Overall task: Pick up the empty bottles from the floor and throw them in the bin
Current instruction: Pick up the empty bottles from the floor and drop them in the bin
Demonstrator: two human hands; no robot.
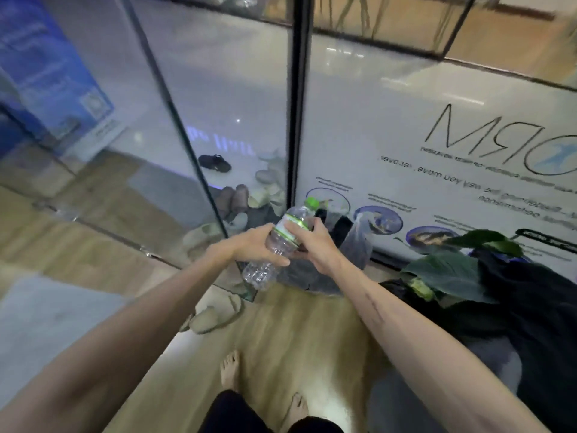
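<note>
A clear empty plastic bottle with a green cap and a green-white label is held tilted in front of me, cap pointing up and away. My left hand grips its lower body. My right hand wraps its upper part near the label. Just behind my hands stands a bin lined with a dark bag, next to the black door frame; its mouth is partly hidden by my right hand.
A glass door and partition stand straight ahead, with a black frame post. Several slippers lie on the wooden floor by the door. A leafy plant and black bags sit at the right. My bare feet show below.
</note>
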